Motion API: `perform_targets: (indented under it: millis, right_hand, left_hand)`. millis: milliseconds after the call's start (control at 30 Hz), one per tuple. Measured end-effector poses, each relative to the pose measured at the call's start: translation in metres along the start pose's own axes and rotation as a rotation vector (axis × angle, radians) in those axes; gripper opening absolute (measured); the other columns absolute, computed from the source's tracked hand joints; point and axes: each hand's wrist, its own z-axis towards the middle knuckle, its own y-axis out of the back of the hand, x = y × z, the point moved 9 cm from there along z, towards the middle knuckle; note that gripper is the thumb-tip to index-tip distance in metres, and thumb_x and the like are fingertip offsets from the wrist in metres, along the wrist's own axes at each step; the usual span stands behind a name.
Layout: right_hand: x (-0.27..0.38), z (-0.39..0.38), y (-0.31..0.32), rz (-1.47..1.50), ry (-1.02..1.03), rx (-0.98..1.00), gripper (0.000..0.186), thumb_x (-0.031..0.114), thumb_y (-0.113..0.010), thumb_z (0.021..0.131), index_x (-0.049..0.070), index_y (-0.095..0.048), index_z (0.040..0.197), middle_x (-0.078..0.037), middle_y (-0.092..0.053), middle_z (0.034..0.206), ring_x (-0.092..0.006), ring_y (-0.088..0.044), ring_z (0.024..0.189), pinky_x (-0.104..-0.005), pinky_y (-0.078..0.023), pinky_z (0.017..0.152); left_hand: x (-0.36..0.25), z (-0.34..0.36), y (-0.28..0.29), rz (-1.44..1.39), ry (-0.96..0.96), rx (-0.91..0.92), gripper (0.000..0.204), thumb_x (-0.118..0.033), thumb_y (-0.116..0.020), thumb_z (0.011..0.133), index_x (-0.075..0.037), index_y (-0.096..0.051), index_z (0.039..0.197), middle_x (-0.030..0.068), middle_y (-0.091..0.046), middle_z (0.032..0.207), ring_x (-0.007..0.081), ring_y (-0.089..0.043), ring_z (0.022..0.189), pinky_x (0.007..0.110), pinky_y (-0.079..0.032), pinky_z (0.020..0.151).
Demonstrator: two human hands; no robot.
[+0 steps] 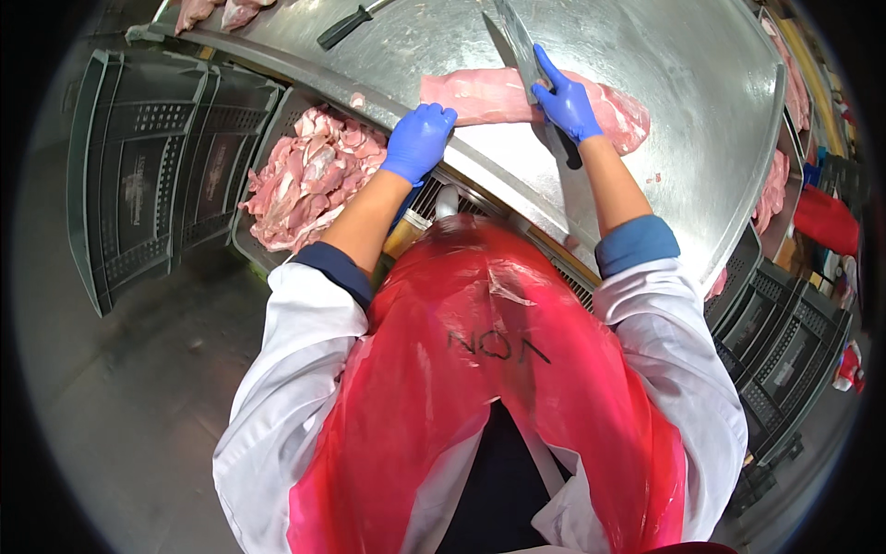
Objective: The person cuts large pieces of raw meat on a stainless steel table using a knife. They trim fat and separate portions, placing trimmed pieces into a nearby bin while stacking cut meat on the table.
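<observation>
The right hand (568, 103), in a blue glove, is closed around a cleaver (519, 44) whose handle is hidden in the fist and whose blade tip is cut off at the top edge; the slab of raw meat (480, 95) lies on the steel table (683, 138), partly covered by that hand; the gloved left hand (418, 140) rests curled at the slab's near end, its grasp hard to make out; cut pieces fill a crate (309, 175) below the table's rim.

Two knives (517, 46), one meat slab (489, 97), perhaps three crates (138, 175).
</observation>
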Motion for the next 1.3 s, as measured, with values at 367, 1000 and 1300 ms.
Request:
perform_targets:
  millis: [367,1000,1300]
  right_hand:
    - [0.004,-0.017,-0.021,-0.052,0.090,-0.082,0.067,0.027,-0.057,0.092,0.033,-0.034,0.155,-0.021,-0.071,0.095,-0.0407,-0.069,0.087,-0.0456,-0.054,0.084]
    - [0.071,-0.040,-0.105,0.313,0.045,0.341,0.070,0.022,-0.049,0.095,0.029,-0.024,0.159,-0.012,-0.070,0.082,-0.0208,-0.066,0.066,-0.0344,-0.056,0.070]
    - [0.086,-0.174,-0.074,0.295,-0.126,0.634,0.071,0.013,-0.051,0.093,0.030,-0.029,0.158,-0.011,-0.068,0.080,-0.0147,-0.064,0.059,-0.0306,-0.055,0.061]
  left_hand:
    - [-0.006,0.027,-0.005,0.107,0.085,-0.040,0.017,-0.020,-0.067,0.084,-0.008,-0.059,0.093,0.0158,-0.062,0.087,0.0395,-0.064,0.081,0.047,-0.052,0.067]
    - [0.027,0.051,0.033,-0.571,0.050,0.033,0.010,-0.012,-0.063,0.095,-0.002,-0.065,0.096,-0.0002,-0.058,0.071,0.0086,-0.051,0.063,0.028,-0.044,0.058]
    - [0.158,0.064,0.263,-1.205,0.044,-0.604,0.007,-0.010,-0.069,0.090,-0.003,-0.068,0.092,0.0062,-0.067,0.097,0.0179,-0.064,0.091,0.033,-0.050,0.088]
